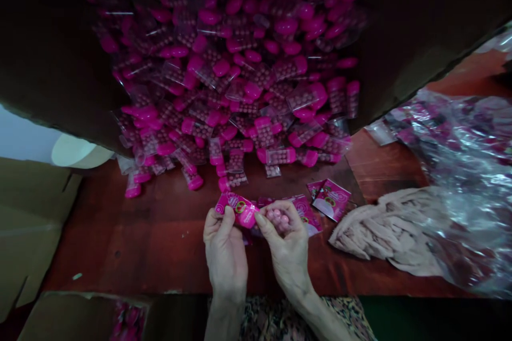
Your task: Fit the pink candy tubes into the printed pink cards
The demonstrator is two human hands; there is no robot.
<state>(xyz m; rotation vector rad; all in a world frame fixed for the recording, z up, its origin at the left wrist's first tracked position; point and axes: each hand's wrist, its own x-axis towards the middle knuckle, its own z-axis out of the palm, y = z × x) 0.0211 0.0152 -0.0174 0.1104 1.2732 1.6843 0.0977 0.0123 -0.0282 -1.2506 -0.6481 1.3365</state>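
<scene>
A reddish-brown wooden tabletop [120, 240] fills the middle of the frame under dim indoor light. Dark flaps of a cardboard carton [52, 53] loom over its far edge, and a sheet of tan cardboard [28, 229] stands just left of it. Beyond the tabletop's far left corner, a pale wall [24, 136] catches the brightest light beside a cream round object [76, 150]. Crumpled beige cloth [380, 232] and clear plastic sheeting [464, 170] lie along its right side.
</scene>
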